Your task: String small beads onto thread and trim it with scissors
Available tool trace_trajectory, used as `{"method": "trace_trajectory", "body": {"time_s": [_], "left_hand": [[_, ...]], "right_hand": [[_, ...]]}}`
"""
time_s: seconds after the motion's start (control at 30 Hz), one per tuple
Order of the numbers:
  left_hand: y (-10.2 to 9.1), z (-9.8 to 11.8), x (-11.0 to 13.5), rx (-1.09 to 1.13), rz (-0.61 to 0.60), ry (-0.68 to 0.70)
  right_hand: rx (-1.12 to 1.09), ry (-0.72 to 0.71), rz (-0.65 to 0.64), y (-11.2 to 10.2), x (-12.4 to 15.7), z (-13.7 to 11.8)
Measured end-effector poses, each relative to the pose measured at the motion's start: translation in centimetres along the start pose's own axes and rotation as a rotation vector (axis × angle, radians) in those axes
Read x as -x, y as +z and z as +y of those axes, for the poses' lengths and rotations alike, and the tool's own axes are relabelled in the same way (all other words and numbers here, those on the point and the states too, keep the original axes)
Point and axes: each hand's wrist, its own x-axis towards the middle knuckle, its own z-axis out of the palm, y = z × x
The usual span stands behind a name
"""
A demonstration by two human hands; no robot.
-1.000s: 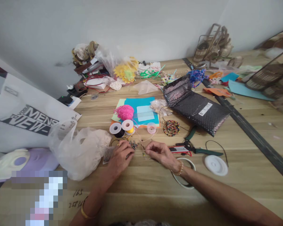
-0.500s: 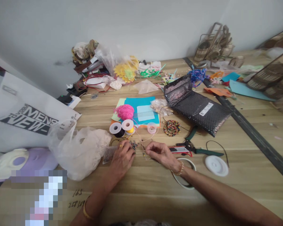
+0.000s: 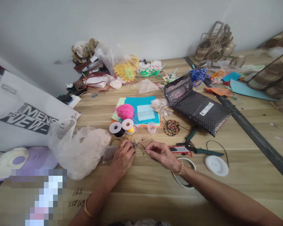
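Observation:
My right hand is closed in a pinch on a thin pale beading cord. A few tiny beads hang below the fingertips, close to the tabletop. My left hand rests palm down with its fingers bent together beside a small pile of dark loose beads. Its fingertips touch the pile's near edge; whether a bead is between them is hidden. A clear bag of small beads lies partly under the left hand. The cord runs back toward a small clear spool.
Beyond the hands stand a black thread spool, a yellow one and pink yarn. Coiled bead strings, a box cutter, pliers-like cutters and a tape roll lie right. A plastic bag bulges left.
Both hands hold nearly the same places. The left fingers have shifted very slightly at the bead pile; the right pinch looks unchanged.

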Motion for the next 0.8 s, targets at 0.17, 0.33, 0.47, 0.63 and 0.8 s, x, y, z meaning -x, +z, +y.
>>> {"method": "trace_trajectory", "body": {"time_s": [0.17,0.33,0.47,0.63,0.8], "left_hand": [[-0.3,0.6,-0.3,0.201,0.174,-0.049],[-1.0,1.5,-0.6,0.461,0.235,-0.196],[-1.0,1.9,-0.6,0.603,0.181,-0.327],[-0.7,2.0,-0.6,0.661,0.171,-0.327],[-0.7,2.0,-0.5,0.648,0.163,-0.308]], "right_hand": [[0.036,-0.007,0.007,0.0,0.0,-0.2],[0.099,-0.043,-0.002,0.0,0.3,-0.4],[0.14,-0.081,0.003,0.2,0.5,-0.6],[0.181,-0.119,-0.014,0.3,0.6,-0.6],[0.21,-0.128,-0.023,0.3,0.6,-0.6]]}}
